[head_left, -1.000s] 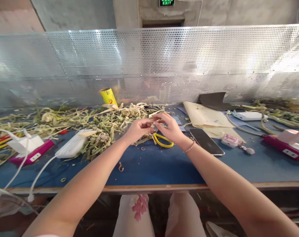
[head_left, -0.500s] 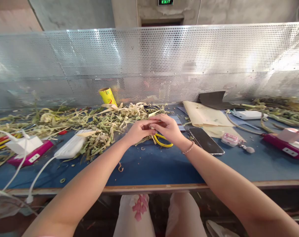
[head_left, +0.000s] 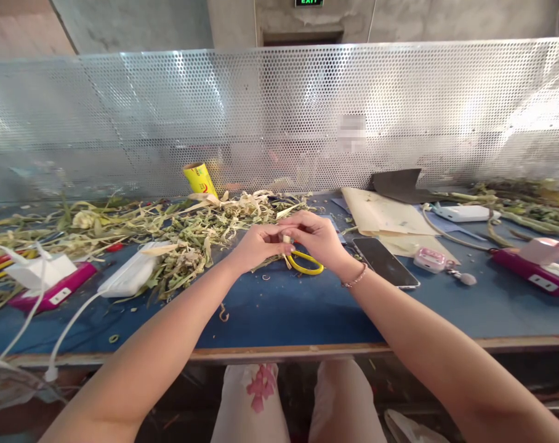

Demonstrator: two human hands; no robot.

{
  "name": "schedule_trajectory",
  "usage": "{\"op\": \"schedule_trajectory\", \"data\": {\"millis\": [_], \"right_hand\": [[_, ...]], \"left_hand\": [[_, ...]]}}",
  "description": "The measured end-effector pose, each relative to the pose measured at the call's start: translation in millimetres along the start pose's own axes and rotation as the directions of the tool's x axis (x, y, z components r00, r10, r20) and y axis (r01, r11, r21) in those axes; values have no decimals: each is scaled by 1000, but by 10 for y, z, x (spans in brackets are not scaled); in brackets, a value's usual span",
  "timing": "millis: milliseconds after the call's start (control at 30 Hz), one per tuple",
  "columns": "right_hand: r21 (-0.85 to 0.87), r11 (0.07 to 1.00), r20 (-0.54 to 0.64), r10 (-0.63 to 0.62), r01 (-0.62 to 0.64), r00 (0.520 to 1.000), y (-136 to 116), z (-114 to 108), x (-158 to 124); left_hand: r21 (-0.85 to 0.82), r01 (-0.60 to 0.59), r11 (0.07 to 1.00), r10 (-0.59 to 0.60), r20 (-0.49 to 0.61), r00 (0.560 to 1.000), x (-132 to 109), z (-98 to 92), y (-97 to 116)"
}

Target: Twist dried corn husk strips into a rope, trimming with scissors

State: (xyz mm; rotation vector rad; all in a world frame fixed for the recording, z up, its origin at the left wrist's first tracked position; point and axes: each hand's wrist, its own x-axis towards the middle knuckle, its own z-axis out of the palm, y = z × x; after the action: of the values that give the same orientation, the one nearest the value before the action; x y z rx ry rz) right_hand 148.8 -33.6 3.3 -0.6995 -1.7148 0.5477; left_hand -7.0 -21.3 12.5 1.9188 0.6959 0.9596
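Observation:
My left hand (head_left: 256, 246) and my right hand (head_left: 319, 237) meet over the middle of the blue table (head_left: 279, 307), fingertips pinched together on a small pale piece of plant stem (head_left: 286, 239). Just under my right hand lie yellow-handled scissors (head_left: 305, 263). A heap of pale green husks and stems (head_left: 191, 231) spreads behind and to the left of my hands.
A yellow roll (head_left: 200, 179) leans at the perforated metal screen (head_left: 279, 117). White power bank (head_left: 130, 277) and pink device (head_left: 53, 292) with cables lie left. Black phone (head_left: 385, 263), brown paper (head_left: 383, 218), small pink case (head_left: 430, 260), another pink device (head_left: 538, 267) lie right.
My hands have drawn closer together and dropped slightly toward the scissors; the right fingers have closed in on the small stem piece. The view has shifted a little.

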Motion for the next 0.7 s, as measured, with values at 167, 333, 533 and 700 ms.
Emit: {"op": "schedule_trajectory", "data": {"millis": [167,333,533,700], "right_hand": [[29,1000,-2,-4,4,1000,-8,-9,2],[24,1000,-3,-1,1,1000,-51,-27,-1],[88,996,-7,-20,21,1000,-101,-37,-7],[119,993,7,-4,4,1000,-129,-33,-13]], "left_hand": [[-48,-8,999,9,29,1000,-13,19,13],[-137,-13,991,18,37,999,-24,32,13],[-149,-9,989,13,27,1000,-57,51,106],[-133,-23,991,27,33,999,-84,58,158]]}}
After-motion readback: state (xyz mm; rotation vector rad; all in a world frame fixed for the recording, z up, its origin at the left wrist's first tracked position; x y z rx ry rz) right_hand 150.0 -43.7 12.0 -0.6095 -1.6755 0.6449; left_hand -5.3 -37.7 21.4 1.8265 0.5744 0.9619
